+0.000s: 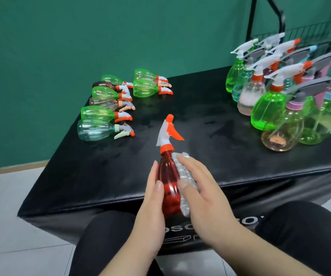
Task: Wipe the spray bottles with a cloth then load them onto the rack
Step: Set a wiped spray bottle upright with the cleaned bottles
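A red spray bottle [168,182] with a white and orange trigger head is held over the near edge of the black box [104,168], nozzle pointing away from me. My left hand [150,208] grips its left side, thumb on the front. My right hand [202,194] presses a grey-white cloth [184,182] against the bottle's right side. Several bottles [104,108] lie on their sides at the far left of the box. Several more [280,92] stand upright at the right. A black wire rack [308,32] stands behind them at the top right.
A green wall rises behind the box, and pale floor tiles lie to the left. My knees in black trousers sit against the box's front face. Open black surface lies between the two groups of bottles.
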